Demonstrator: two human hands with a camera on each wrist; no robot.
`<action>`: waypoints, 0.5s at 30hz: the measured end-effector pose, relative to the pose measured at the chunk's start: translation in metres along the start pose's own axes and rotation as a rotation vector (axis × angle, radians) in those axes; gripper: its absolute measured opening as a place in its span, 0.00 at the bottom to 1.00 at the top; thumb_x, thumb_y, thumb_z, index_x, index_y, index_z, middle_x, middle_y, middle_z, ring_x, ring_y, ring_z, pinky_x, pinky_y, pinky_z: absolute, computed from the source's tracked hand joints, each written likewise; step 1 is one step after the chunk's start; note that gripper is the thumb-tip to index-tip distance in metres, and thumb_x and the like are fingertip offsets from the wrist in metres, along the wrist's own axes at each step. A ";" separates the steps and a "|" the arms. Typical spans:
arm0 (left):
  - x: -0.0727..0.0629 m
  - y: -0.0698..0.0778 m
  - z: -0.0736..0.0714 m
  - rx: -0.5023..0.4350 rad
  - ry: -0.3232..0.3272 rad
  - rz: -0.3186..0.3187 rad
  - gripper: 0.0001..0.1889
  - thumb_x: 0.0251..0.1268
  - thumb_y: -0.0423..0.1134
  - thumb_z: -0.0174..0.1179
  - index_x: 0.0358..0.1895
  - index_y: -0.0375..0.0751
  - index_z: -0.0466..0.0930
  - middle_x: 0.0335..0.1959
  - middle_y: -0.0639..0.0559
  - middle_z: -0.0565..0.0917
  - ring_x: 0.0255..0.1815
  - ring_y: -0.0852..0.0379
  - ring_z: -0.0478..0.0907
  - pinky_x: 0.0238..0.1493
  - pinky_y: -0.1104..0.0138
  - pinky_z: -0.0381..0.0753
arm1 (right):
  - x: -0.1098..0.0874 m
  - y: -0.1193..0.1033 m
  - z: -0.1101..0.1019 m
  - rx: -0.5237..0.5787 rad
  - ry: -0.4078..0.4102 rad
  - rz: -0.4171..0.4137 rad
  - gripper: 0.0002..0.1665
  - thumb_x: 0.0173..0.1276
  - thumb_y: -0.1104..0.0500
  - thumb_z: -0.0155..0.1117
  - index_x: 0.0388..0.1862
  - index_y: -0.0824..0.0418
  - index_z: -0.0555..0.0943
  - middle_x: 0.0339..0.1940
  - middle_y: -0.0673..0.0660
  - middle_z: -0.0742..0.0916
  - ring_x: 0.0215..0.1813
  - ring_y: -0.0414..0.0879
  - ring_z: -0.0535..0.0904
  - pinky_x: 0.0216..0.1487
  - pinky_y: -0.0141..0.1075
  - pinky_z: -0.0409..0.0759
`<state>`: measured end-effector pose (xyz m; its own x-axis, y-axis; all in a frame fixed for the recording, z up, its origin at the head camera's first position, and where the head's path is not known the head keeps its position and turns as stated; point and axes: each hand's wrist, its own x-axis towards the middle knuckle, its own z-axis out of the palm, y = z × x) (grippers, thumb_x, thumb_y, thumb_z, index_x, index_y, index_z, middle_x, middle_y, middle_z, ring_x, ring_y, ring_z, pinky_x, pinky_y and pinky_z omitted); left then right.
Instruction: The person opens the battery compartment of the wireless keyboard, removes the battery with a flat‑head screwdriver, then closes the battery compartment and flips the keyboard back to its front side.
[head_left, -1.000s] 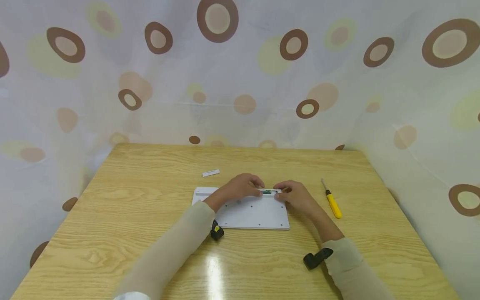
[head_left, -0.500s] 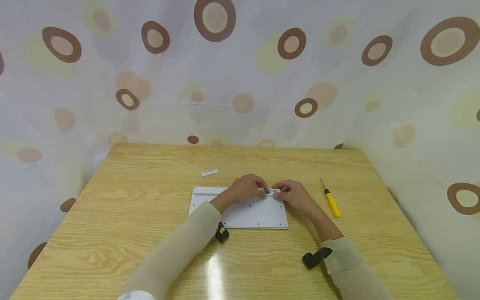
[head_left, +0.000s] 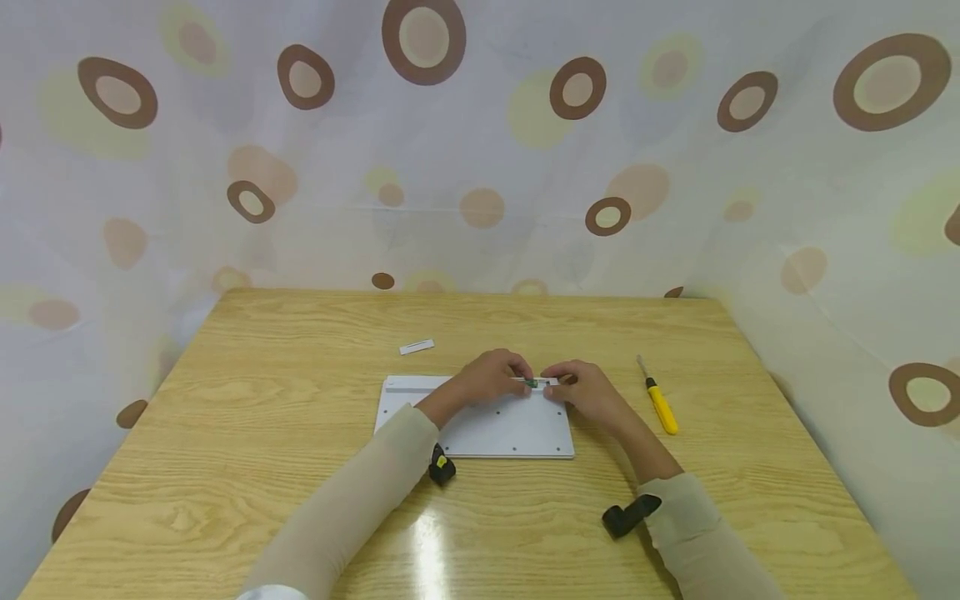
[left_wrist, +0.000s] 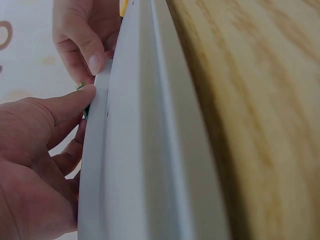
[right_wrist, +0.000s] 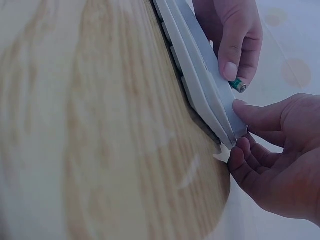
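Observation:
A white keyboard (head_left: 525,429) lies face down on the table, small screws dotting its back and key edges showing beneath it in the right wrist view. At its far edge, my left hand (head_left: 491,377) pinches a small green cylindrical battery (right_wrist: 241,86) between thumb and fingers, over the narrow slot there. Part of the battery is hidden by the fingers; its metal end sticks out toward the right hand. My right hand (head_left: 588,392) grips the keyboard's far right corner, thumb (right_wrist: 250,112) on top and fingers curled at the edge.
Behind the keyboard lies a small white strip (head_left: 416,347), likely a cover. A yellow-handled screwdriver (head_left: 662,407) is on the table to the right, its shaft pointing away. The wooden table (head_left: 225,467) meets a patterned curtain at the back.
My left hand has shifted slightly right along the slot and now pinches the battery, which lay more exposed in the slot before. The right hand stays at the corner.

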<state>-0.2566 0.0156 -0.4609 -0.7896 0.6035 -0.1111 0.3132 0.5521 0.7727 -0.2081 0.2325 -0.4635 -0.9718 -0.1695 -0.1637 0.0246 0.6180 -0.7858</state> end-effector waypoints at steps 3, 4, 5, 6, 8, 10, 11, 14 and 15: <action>0.000 -0.003 0.000 -0.047 0.010 0.008 0.09 0.70 0.43 0.64 0.49 0.49 0.85 0.48 0.54 0.84 0.46 0.58 0.77 0.50 0.62 0.76 | 0.000 0.001 0.000 -0.002 0.000 0.005 0.19 0.72 0.56 0.66 0.59 0.57 0.83 0.59 0.60 0.81 0.53 0.53 0.77 0.52 0.41 0.77; 0.000 -0.003 -0.001 -0.063 0.017 0.015 0.09 0.70 0.43 0.64 0.49 0.49 0.85 0.48 0.55 0.84 0.44 0.58 0.77 0.48 0.64 0.75 | 0.000 0.001 0.000 -0.003 0.000 0.006 0.19 0.72 0.56 0.66 0.59 0.57 0.83 0.59 0.60 0.81 0.53 0.53 0.77 0.52 0.41 0.77; 0.000 -0.003 -0.001 -0.077 0.026 0.024 0.09 0.70 0.43 0.64 0.49 0.48 0.84 0.47 0.54 0.84 0.43 0.58 0.77 0.46 0.65 0.75 | 0.000 0.001 0.000 -0.005 -0.002 0.006 0.19 0.72 0.56 0.66 0.60 0.57 0.83 0.59 0.60 0.81 0.52 0.52 0.77 0.52 0.41 0.78; 0.000 -0.004 -0.001 -0.086 0.036 0.032 0.09 0.70 0.43 0.64 0.49 0.49 0.84 0.47 0.55 0.85 0.42 0.58 0.77 0.45 0.66 0.75 | 0.000 0.002 0.000 -0.005 0.000 0.007 0.19 0.72 0.56 0.66 0.59 0.57 0.83 0.59 0.60 0.82 0.52 0.52 0.77 0.52 0.42 0.78; 0.001 -0.004 -0.002 -0.097 0.057 0.053 0.08 0.70 0.43 0.64 0.49 0.49 0.84 0.46 0.54 0.85 0.40 0.58 0.76 0.43 0.66 0.74 | 0.000 0.002 0.001 -0.003 0.001 0.006 0.19 0.72 0.56 0.66 0.59 0.57 0.83 0.58 0.59 0.82 0.52 0.52 0.77 0.52 0.42 0.78; 0.000 -0.003 -0.004 -0.103 0.077 0.067 0.08 0.70 0.43 0.64 0.48 0.48 0.83 0.46 0.54 0.85 0.40 0.58 0.76 0.43 0.66 0.74 | 0.000 0.002 0.001 -0.002 0.001 0.002 0.19 0.72 0.56 0.66 0.59 0.57 0.83 0.59 0.60 0.81 0.52 0.52 0.77 0.52 0.42 0.78; -0.001 -0.002 -0.006 -0.107 0.085 0.072 0.08 0.71 0.43 0.64 0.49 0.48 0.83 0.46 0.54 0.84 0.41 0.58 0.77 0.44 0.65 0.74 | 0.000 0.002 0.001 0.000 0.002 0.000 0.18 0.72 0.56 0.66 0.59 0.57 0.83 0.59 0.60 0.81 0.52 0.53 0.77 0.52 0.42 0.77; -0.002 -0.001 -0.009 -0.122 0.096 0.078 0.08 0.72 0.43 0.63 0.49 0.49 0.82 0.46 0.54 0.84 0.43 0.57 0.77 0.47 0.64 0.75 | -0.001 0.002 0.000 0.008 0.001 -0.004 0.18 0.72 0.55 0.65 0.59 0.58 0.83 0.59 0.60 0.81 0.52 0.53 0.77 0.53 0.42 0.77; -0.003 0.000 -0.011 -0.126 0.097 0.078 0.07 0.72 0.43 0.62 0.49 0.49 0.82 0.46 0.55 0.83 0.44 0.57 0.78 0.48 0.63 0.76 | -0.001 0.001 0.000 0.009 0.001 -0.004 0.18 0.72 0.55 0.65 0.59 0.57 0.83 0.59 0.60 0.81 0.53 0.53 0.77 0.53 0.42 0.77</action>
<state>-0.2602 0.0078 -0.4541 -0.8145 0.5801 0.0087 0.3121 0.4254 0.8495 -0.2073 0.2332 -0.4646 -0.9721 -0.1712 -0.1605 0.0232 0.6104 -0.7917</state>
